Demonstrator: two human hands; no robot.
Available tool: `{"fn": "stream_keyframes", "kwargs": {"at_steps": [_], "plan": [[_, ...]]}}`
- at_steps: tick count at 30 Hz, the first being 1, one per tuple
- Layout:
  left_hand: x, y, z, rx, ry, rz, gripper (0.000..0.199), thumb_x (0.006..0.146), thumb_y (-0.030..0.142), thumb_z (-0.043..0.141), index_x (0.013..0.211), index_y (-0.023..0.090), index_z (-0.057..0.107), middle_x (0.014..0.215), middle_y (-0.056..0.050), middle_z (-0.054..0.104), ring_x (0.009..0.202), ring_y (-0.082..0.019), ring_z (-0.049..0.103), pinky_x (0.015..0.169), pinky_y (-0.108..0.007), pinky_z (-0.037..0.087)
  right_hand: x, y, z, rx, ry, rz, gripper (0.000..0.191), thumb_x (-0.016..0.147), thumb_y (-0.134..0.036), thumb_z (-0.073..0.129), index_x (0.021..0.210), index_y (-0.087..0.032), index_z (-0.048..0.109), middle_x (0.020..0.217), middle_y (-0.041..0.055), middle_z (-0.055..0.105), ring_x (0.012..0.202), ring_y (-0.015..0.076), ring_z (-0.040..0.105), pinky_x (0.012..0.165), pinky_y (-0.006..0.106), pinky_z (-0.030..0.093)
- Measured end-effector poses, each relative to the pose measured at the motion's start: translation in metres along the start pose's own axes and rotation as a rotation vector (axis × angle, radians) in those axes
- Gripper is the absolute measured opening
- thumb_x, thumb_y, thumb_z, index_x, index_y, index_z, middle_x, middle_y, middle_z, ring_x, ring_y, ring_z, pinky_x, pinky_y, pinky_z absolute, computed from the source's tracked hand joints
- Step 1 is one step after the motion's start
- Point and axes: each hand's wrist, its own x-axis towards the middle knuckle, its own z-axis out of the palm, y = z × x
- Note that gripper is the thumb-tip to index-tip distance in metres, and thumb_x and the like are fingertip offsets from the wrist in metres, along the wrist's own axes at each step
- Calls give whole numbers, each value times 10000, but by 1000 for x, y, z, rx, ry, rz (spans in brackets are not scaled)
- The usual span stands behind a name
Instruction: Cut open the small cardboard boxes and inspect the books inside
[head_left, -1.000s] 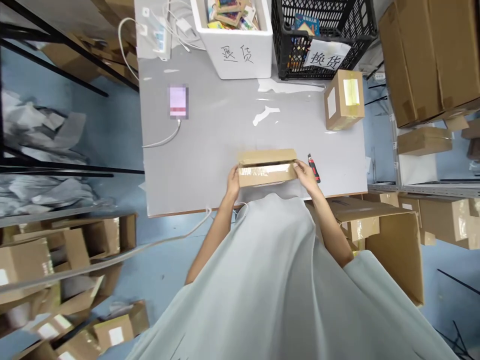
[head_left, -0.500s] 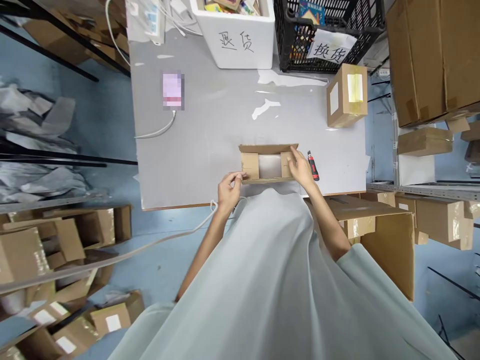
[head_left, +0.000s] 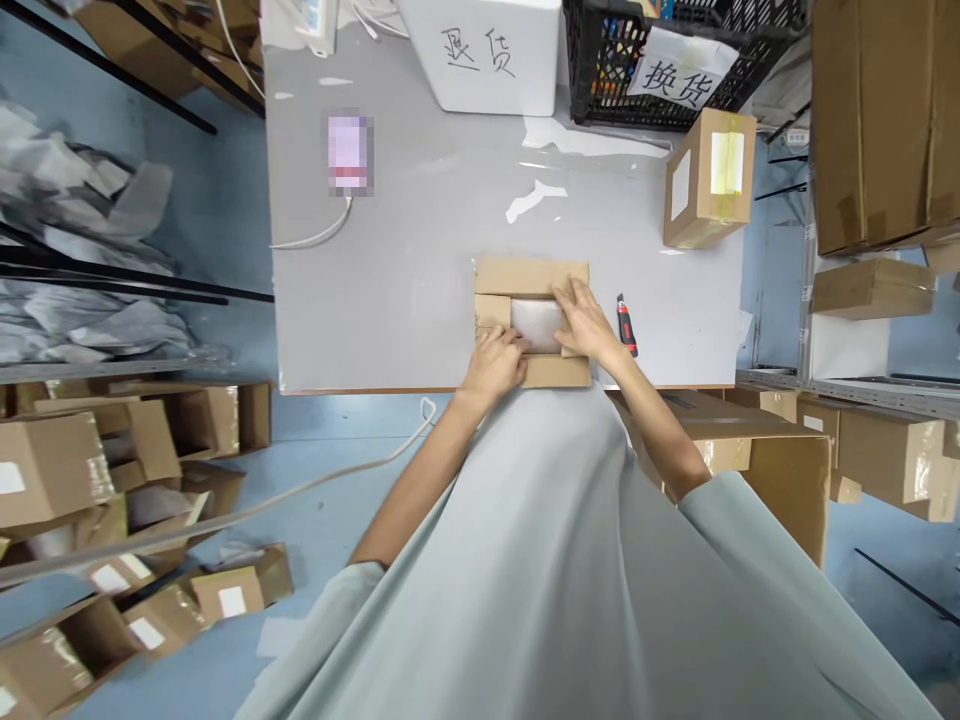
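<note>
A small brown cardboard box (head_left: 532, 278) lies at the table's front edge, its flaps folded outward around a pale opening. My left hand (head_left: 495, 362) is closed over the near left corner, its curled fingers on the left and near flaps. On the other side, my right hand (head_left: 584, 322) grips the right side of the box, with bent fingers reaching the far flap and the thumb by the opening. The right flap is mostly hidden under that hand. A red and black box cutter (head_left: 626, 325) lies on the table just right of my right hand.
A taped carton (head_left: 709, 180) stands at the table's right. Behind are a white bin (head_left: 487, 60) and a black crate (head_left: 611, 70), both with handwritten labels. A blurred pinkish device (head_left: 348, 152) with a white cable lies at left. Cardboard boxes fill both sides below.
The far and near flaps now lie folded outward. My left hand has moved right and onto the box; my right hand has shifted slightly inward. The view has tilted a little.
</note>
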Motion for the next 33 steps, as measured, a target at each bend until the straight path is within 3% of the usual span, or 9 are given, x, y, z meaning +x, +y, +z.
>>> {"fn": "stream_keyframes", "kwargs": {"at_steps": [4,8,11,13,15,20,23,27,33], "plan": [[-11,-4,-19,65,34,-17,427,1091,258,585,1458,206,797,1527,-167,725,1391,-421,583,1111,-582,541,-40,28,-20,74,96,13,812,1018,-189,594,1814,-200,437,1905,176,358,1779,382,329,1437,652,332],[-30,-8,-35,115,87,-125,479,1064,383,722,1519,234,745,1594,-192,644,1435,-447,545,1133,-584,520,-77,51,-18,56,226,178,729,1035,-210,605,1757,-187,510,1865,215,412,1742,413,385,1413,698,358],[-36,-20,-37,166,137,-305,532,1027,456,782,1492,201,739,1572,-234,643,1441,-488,520,1146,-623,494,-88,47,-3,-7,253,273,692,1044,-261,697,1712,-160,547,1883,262,344,1786,445,271,1416,733,317],[-35,-29,-35,185,72,-423,480,1018,485,788,1380,170,776,1470,-260,698,1416,-506,532,1143,-647,489,-88,37,6,-57,239,292,651,1039,-248,730,1664,-137,589,1878,277,331,1804,448,207,1428,714,298],[-27,-36,-32,180,-24,-470,421,1014,457,793,1297,146,790,1377,-271,734,1388,-504,559,1136,-637,505,-84,27,10,-100,212,274,539,1051,-179,678,1587,-122,658,1809,281,430,1766,437,290,1422,668,334],[14,-22,-24,163,47,-245,519,1000,225,751,1493,75,689,1594,-274,622,1435,-436,575,1209,-529,509,-66,16,0,-140,145,82,475,1100,-64,450,1434,-158,775,1489,205,707,1425,361,601,1284,550,521],[50,-3,-19,155,45,-125,509,1017,153,665,1520,79,676,1591,-256,633,1437,-419,588,1214,-527,508,-52,12,-9,-141,121,11,420,1121,-118,521,1460,-172,763,1501,179,708,1406,346,595,1251,520,548],[85,9,-9,162,-35,-140,458,991,103,630,1437,68,725,1480,-279,693,1410,-430,613,1205,-550,504,-39,2,-14,-159,41,48,429,1105,-148,607,1518,-138,723,1607,195,649,1498,366,527,1291,535,513],[78,7,4,195,-31,-91,454,975,115,606,1407,113,747,1436,-277,730,1393,-438,606,1178,-593,500,-39,-8,-4,-105,41,124,534,1105,-163,595,1628,-65,634,1659,258,568,1547,401,466,1329,576,474]]}}
